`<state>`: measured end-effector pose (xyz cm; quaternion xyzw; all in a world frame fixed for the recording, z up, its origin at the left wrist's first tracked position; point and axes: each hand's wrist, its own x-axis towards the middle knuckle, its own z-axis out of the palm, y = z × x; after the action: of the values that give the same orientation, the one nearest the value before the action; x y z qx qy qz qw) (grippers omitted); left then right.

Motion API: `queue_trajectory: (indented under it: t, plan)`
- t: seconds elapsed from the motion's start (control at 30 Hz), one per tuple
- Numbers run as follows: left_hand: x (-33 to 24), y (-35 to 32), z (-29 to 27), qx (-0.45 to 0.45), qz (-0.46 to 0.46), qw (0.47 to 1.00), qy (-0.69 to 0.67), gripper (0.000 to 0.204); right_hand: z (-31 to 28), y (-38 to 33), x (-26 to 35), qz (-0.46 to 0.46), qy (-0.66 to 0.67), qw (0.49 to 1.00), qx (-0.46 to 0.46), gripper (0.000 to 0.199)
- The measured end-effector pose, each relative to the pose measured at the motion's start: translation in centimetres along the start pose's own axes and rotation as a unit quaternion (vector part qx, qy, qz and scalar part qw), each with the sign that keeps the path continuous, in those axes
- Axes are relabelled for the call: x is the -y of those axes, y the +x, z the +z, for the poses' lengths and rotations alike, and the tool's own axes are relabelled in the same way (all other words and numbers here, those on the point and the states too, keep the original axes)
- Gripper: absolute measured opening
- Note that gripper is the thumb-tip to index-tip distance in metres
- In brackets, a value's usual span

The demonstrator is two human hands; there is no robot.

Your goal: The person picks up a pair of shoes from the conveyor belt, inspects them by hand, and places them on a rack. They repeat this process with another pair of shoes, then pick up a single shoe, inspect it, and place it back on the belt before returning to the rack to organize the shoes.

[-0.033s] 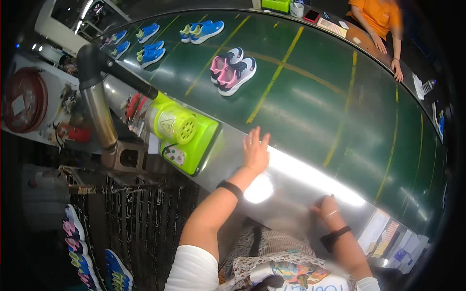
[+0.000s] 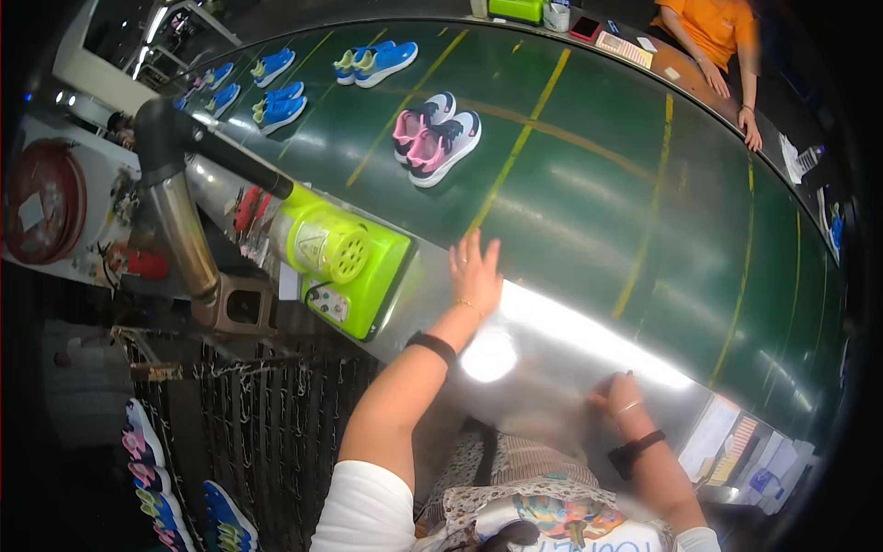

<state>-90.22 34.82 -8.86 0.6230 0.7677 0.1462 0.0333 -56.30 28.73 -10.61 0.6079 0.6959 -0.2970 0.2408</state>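
Observation:
My left hand (image 2: 475, 273) is open, fingers spread, at the seam between the metal ledge (image 2: 543, 368) and the green conveyor belt (image 2: 570, 221). It holds nothing. My right hand (image 2: 623, 397) rests on the ledge farther right, its fingers curled in and nothing visible in them. Beyond my left hand, a pair of white, navy and pink sneakers (image 2: 451, 152) sits on the belt. Several blue sneakers (image 2: 384, 64) with yellow-green linings stand farther up the belt to the left.
A bright green machine (image 2: 354, 262) with a black hose (image 2: 241, 164) stands left of my left hand. Papers (image 2: 713, 437) lie at the right end of the ledge. Several shoes (image 2: 147, 469) hang on a rack at lower left. Across the belt is a person in orange (image 2: 713, 37).
The whole view has shifted slightly, with the belt, sneakers and machine sitting a little farther left. Both hands keep nearly the same pose.

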Motion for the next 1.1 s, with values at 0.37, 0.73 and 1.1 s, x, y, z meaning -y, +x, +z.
queue_trajectory:
  t: [0.37, 0.73, 1.1]
  plan:
    - [11.9, 23.4, -4.3, 0.258, -0.113, 0.911, 0.301, 0.06, -1.9, -0.5, 3.5, 0.155, -0.004, 0.988, 0.015, 0.077]
    - [9.2, 22.4, -4.5, 0.401, 0.046, 0.913, -0.055, 0.079, -1.4, -0.9, 3.3, 0.122, -0.011, 0.992, -0.032, 0.077]
    - [-14.7, -8.4, -3.7, 0.338, 0.348, 0.866, -0.119, 0.034, 4.0, -5.5, -3.3, -0.141, 0.565, 0.751, -0.311, 0.059]
